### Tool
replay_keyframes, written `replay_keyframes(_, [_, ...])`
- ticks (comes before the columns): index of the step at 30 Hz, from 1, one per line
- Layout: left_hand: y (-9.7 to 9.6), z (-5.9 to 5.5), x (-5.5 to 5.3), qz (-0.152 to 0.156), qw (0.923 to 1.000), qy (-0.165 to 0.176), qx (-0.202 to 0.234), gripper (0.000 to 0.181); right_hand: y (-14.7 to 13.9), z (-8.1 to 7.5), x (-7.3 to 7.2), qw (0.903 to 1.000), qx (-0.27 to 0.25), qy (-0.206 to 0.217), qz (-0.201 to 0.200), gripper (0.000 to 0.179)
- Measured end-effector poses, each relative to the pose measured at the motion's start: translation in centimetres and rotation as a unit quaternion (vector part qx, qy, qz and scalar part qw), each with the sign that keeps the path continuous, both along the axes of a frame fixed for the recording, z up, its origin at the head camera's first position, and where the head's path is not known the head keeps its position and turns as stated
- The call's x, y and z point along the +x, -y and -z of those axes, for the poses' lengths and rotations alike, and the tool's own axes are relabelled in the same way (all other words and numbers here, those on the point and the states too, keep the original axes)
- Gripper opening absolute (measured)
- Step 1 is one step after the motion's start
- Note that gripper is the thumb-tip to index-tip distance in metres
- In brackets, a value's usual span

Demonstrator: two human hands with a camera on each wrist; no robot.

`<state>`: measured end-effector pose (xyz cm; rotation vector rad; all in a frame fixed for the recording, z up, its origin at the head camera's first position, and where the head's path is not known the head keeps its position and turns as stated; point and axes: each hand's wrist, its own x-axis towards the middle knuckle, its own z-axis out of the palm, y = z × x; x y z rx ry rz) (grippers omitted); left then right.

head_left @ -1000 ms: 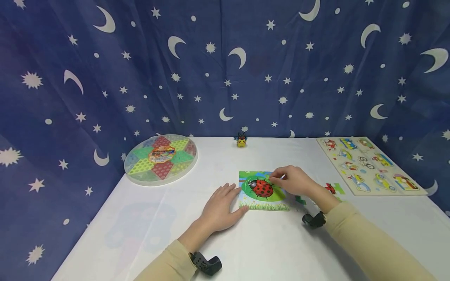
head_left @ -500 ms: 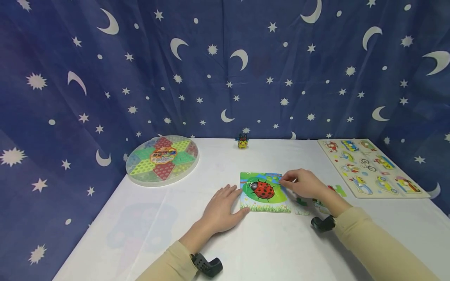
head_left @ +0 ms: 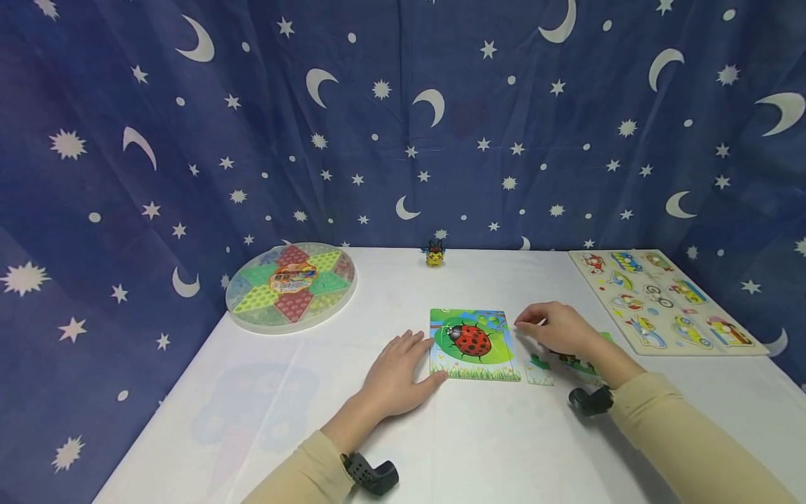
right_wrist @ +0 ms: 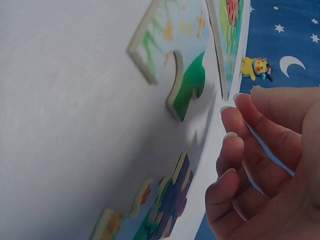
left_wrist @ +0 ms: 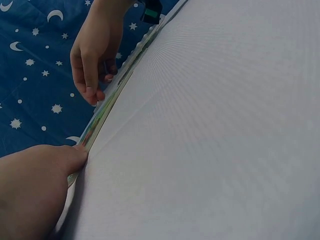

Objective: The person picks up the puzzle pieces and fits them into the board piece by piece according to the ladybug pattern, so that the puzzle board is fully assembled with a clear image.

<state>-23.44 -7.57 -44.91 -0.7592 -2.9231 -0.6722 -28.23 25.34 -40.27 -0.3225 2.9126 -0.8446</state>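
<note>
A square ladybug jigsaw puzzle (head_left: 474,343) lies flat on the white table. My left hand (head_left: 397,374) rests at its lower left corner, fingers stretched along the left side and thumb at the near edge. In the left wrist view, that thumb (left_wrist: 75,157) touches the puzzle's rim. Just off the puzzle's right side hovers my right hand (head_left: 557,329), its fingers loosely bent and nothing between them. Below it lies a loose jigsaw piece (right_wrist: 170,45) with grass and a green knob. More loose pieces (right_wrist: 155,210) overlap near it, partly hidden by the hand in the head view.
A round Chinese checkers board (head_left: 292,287) lies at the back left. At the back right is a wooden peg puzzle board (head_left: 667,301) with vehicle pictures. A small yellow toy figure (head_left: 434,253) stands at the far edge, before a blue star-and-moon curtain (head_left: 378,140).
My right hand has moved right, from over the puzzle's upper right part to beside it. The upper right of the picture is now uncovered. The left hand stays in place.
</note>
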Motion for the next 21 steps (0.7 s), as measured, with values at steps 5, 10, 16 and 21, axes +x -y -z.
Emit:
replay_keyframes(5, [0.0, 0.0, 0.1, 0.001, 1.0, 0.002, -0.001, 0.07, -0.3, 0.2, 0.3, 0.9998, -0.01, 0.016, 0.011, 0.019])
replay_keyframes(10, [0.0, 0.1, 0.0, 0.002, 1.0, 0.0, -0.001, 0.069, -0.5, 0.4, 0.5, 0.9996, -0.003, 0.027, 0.008, 0.019])
replay_keyframes(16, [0.0, 0.1, 0.0, 0.003, 1.0, 0.001, -0.003, 0.07, -0.9, 0.4, 0.5, 0.9993, -0.002, 0.037, 0.01, 0.02])
replay_keyframes(21, [-0.1, 0.0, -0.1, 0.003, 1.0, 0.0, -0.003, 0.071, -1.3, -0.1, 0.6, 0.9989, -0.003, 0.045, 0.011, 0.02])
